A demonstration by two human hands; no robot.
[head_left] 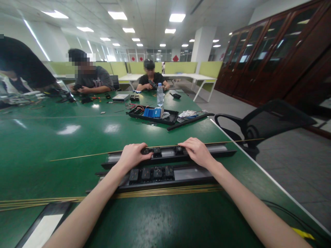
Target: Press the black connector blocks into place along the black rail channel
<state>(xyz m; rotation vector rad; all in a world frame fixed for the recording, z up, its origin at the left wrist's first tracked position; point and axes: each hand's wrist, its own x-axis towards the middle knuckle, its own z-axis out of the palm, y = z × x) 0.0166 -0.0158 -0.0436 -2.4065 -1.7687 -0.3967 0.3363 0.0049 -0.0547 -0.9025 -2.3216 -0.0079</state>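
Thin rod lies along far channel, its R end past R edge of bench, so a bump there may shift it. L hand & R hand: fingers bent at it, can't tell if clamped

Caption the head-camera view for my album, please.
Left hand and right hand at a long dark channel holding small black blocks, on a green table.

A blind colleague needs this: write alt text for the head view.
A left hand and right hand work at small black blocks in a long black tray with a thin gold rod along it. A nearer tray shows four more blocks on the green table; other people are beyond.
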